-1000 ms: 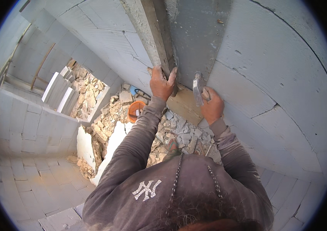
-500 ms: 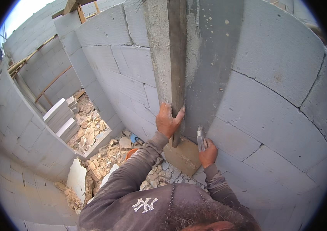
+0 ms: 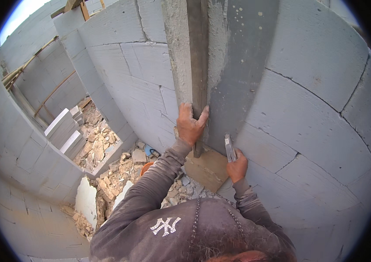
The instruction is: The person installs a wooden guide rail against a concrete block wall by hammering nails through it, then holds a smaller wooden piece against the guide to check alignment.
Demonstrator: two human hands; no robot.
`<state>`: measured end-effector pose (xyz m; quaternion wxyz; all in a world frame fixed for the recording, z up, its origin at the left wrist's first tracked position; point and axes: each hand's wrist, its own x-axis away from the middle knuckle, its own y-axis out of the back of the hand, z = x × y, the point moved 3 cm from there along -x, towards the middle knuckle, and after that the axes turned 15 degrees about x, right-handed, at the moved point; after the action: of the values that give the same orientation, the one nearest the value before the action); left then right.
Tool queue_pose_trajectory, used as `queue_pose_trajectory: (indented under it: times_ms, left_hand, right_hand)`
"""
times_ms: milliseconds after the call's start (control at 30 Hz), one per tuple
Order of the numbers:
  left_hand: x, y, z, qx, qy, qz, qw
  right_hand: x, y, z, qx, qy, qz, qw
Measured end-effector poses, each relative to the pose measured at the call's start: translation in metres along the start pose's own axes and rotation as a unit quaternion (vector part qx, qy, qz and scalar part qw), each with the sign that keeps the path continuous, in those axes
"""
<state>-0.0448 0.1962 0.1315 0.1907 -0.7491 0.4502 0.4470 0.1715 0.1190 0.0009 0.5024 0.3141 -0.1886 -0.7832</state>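
Note:
A long, narrow wooden batten (image 3: 199, 61) stands upright against the edge of a rough concrete column (image 3: 178, 52). My left hand (image 3: 190, 125) grips the batten near its lower end, fingers on the left side and thumb on the right. Lower and to the right, my right hand (image 3: 237, 166) is closed round a metal-headed tool, seemingly a hammer (image 3: 229, 147), held head up near the smooth grey strip (image 3: 242, 65) of the wall. The hammer's handle is mostly hidden in my fist. Below the batten's end lies a flat brown board (image 3: 206, 169).
Pale block walls (image 3: 316, 78) rise on the right and left. Broken rubble (image 3: 107, 183) covers the floor, with an orange container (image 3: 146, 168) partly behind my left arm. Through a wall opening stand stacked white blocks (image 3: 63, 129). Wooden poles (image 3: 28, 63) lean at the far left.
The whole view has shifted slightly, so the wall and both hands sit a little higher. The hammer's head is turned a little differently. My left hand keeps its grip on the batten.

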Motion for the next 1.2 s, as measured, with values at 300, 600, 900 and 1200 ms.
queue_pose_trajectory:
  times_ms: [300,600,900,1200]
  left_hand:
    - [-0.003,0.005,0.009,-0.033,0.023,0.037,0.998]
    - [-0.001,0.000,0.000,0.052,0.153,0.012,0.987]
    - [0.002,-0.001,0.008,0.055,0.171,0.009,0.984]
    - [0.000,-0.008,0.022,0.012,0.094,0.042,0.995]
  right_hand:
    - [-0.008,0.000,0.011,0.026,0.022,-0.034,0.999]
    - [-0.011,0.002,0.007,0.003,0.041,-0.062,0.997]
    - [-0.010,0.003,0.013,-0.007,0.042,-0.049,0.998]
    - [-0.009,0.002,0.011,-0.009,0.052,-0.063,0.997]
